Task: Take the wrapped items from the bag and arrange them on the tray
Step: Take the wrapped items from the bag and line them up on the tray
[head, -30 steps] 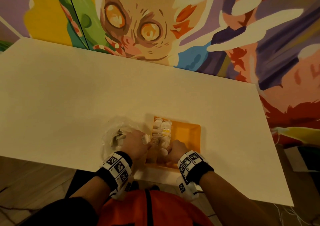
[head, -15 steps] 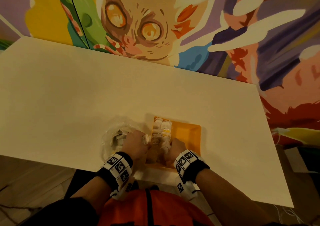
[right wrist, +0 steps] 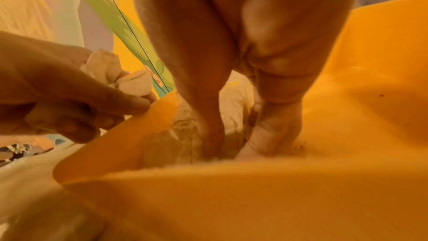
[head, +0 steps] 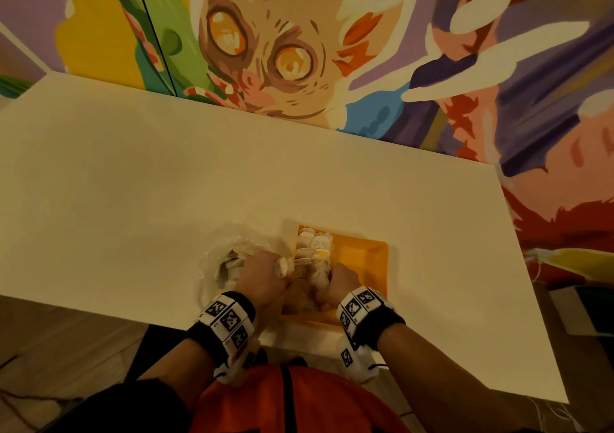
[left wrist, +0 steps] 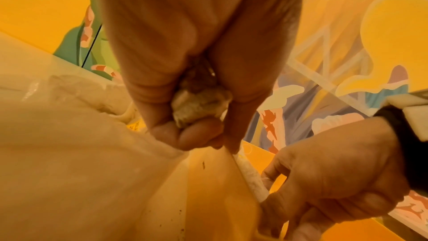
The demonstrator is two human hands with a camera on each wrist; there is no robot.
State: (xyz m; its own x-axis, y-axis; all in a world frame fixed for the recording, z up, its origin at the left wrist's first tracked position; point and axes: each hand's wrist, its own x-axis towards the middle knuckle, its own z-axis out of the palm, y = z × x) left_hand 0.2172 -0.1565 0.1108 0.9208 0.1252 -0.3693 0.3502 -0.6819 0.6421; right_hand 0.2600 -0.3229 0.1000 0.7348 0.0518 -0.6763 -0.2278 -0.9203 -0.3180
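Left-hand grip [left wrist: 197, 131] pinching one pale wrapped item [left wrist: 199, 105] just outside the tray's left wall, right-hand grip [right wrist: 243, 135] down among the row already laid.

Nearest the person, the right hand's fingertips are curled onto the crinkly white wrapped pieces [head: 314, 256] at the near end of the row; whether they pinch one or only press, I cannot tell. That row runs near to far along the left side of the shallow orange plastic tray [head: 365, 259], so I judge the left hand's soft, lumpy bundle goes rightward over the smooth wall. Left of it slumps the clear, crumpled plastic bag [head: 219, 259] with more wrapped pieces inside, on the matte cream table [head: 166, 183].
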